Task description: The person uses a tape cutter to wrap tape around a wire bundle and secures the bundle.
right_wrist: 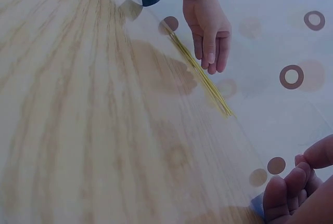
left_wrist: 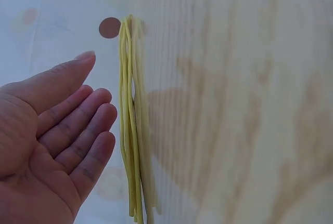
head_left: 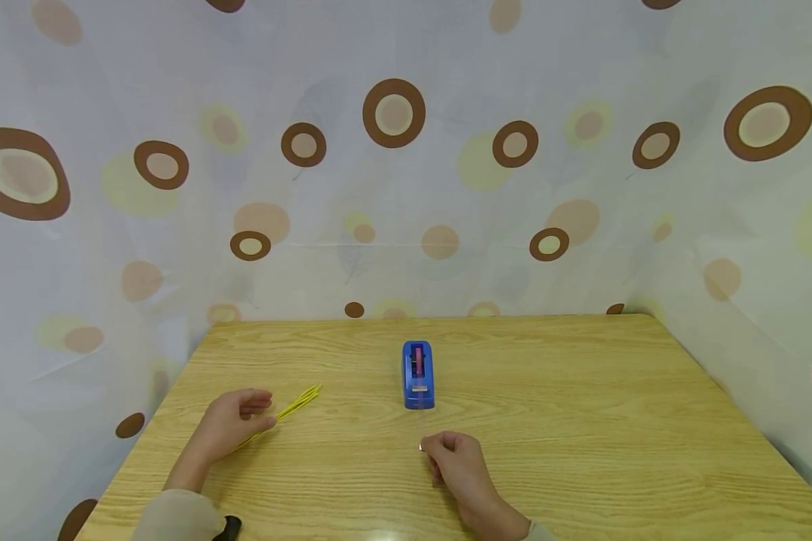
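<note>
My left hand (head_left: 226, 424) hovers just over a bundle of thin yellow cords (head_left: 301, 400) on the table's left side, fingers relaxed and holding nothing. In the left wrist view the cords (left_wrist: 127, 130) lie beyond the fingertips, apart from the open palm (left_wrist: 47, 167). A blue tape dispenser (head_left: 409, 399) with a pinkish roll stands mid-table. From it a clear strip of tape (head_left: 422, 426) runs towards me. Thumb and index finger of my right hand (head_left: 463, 469) pinch the strip's free end. The right wrist view shows only part of the dispenser, behind the right hand's fingers (right_wrist: 277, 195).
The wood-grain table (head_left: 582, 421) reaches back to a patterned curtain (head_left: 440, 188), which also hangs along both sides. A dark strap or band (head_left: 228, 528) shows at the left sleeve.
</note>
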The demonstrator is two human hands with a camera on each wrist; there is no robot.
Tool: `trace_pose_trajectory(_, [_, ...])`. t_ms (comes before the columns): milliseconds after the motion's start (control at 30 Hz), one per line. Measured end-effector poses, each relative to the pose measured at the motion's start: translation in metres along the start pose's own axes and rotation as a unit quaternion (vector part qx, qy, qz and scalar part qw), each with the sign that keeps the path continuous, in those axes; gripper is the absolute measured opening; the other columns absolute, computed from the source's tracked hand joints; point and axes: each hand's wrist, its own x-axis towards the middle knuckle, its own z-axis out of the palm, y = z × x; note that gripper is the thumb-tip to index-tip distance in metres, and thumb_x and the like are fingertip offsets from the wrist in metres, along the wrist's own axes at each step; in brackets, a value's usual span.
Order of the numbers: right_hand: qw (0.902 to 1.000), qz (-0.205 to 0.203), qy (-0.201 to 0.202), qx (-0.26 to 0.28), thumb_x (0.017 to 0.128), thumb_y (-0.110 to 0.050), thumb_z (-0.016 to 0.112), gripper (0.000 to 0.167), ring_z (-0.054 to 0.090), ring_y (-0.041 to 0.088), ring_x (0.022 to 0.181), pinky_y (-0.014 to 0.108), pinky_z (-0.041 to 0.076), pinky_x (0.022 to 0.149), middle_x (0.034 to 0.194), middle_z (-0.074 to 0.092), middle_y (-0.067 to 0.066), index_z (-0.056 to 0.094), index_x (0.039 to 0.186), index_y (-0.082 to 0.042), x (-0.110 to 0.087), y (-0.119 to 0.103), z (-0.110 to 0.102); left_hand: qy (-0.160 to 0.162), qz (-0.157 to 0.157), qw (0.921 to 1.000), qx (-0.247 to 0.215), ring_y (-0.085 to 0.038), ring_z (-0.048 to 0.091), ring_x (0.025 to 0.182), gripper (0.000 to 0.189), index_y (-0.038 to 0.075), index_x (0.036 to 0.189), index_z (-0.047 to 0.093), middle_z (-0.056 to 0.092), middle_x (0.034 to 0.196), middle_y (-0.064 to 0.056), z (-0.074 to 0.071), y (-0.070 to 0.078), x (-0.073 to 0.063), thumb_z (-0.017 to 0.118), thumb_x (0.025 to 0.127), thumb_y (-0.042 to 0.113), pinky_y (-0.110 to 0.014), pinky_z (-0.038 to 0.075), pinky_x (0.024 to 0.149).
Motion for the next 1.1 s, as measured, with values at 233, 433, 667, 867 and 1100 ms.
trace_pose_trajectory(233, [1.0,-0.002,0.001,-0.001,0.094,-0.011,0.063,0.02,0.045,0.012,0.058,0.024,0.046,0.054,0.06,0.048,-0.001,0.064,0.082,0.005,0.0004,0.0002,-0.0003,0.005,-0.012,0.9999,0.003,-0.028,0.067,0.098,0.038,-0.004,0.119,0.067,0.07,0.112,-0.014,0.0005,-0.0049,0.0005,0.078,0.086,0.012,-0.041,0.054,0.084])
trace_pose_trajectory(433, [1.0,0.0,0.005,-0.002,0.094,-0.011,0.064,0.02,0.046,0.011,0.057,0.024,0.046,0.054,0.06,0.048,-0.001,0.064,0.082,0.004,-0.0004,-0.0014,0.0,0.007,-0.022,0.9997,0.008,-0.026,0.068,0.094,0.037,-0.004,0.116,0.069,0.072,0.106,-0.012,0.0016,-0.006,0.0018,0.079,0.083,0.009,-0.04,0.054,0.082])
trace_pose_trajectory(667, [0.9999,0.011,0.005,-0.001,0.093,-0.014,0.065,0.019,0.047,0.01,0.055,0.024,0.045,0.053,0.062,0.049,0.0,0.066,0.087,0.005,-0.0027,-0.0036,-0.0003,0.004,-0.041,0.999,0.014,-0.024,0.067,0.092,0.038,-0.003,0.114,0.069,0.072,0.103,-0.01,0.0028,-0.0045,0.0023,0.081,0.081,0.01,-0.041,0.054,0.081])
trace_pose_trajectory(867, [0.9999,0.015,0.006,-0.004,0.093,-0.013,0.065,0.019,0.047,0.011,0.056,0.024,0.046,0.054,0.062,0.049,0.0,0.067,0.087,0.004,-0.0032,-0.0037,-0.0011,0.006,-0.049,0.9985,0.025,-0.021,0.066,0.088,0.035,-0.002,0.109,0.069,0.071,0.099,-0.005,0.0037,-0.0044,0.0037,0.083,0.079,0.01,-0.039,0.054,0.079])
trace_pose_trajectory(1100, [0.9998,0.017,0.007,-0.008,0.093,-0.014,0.065,0.019,0.047,0.011,0.057,0.024,0.046,0.054,0.063,0.05,0.0,0.067,0.087,0.004,-0.0028,-0.0037,-0.0011,0.014,-0.046,0.998,0.041,-0.018,0.064,0.084,0.03,0.001,0.103,0.07,0.068,0.093,-0.001,0.0052,-0.0063,0.0057,0.084,0.078,0.009,-0.037,0.054,0.077])
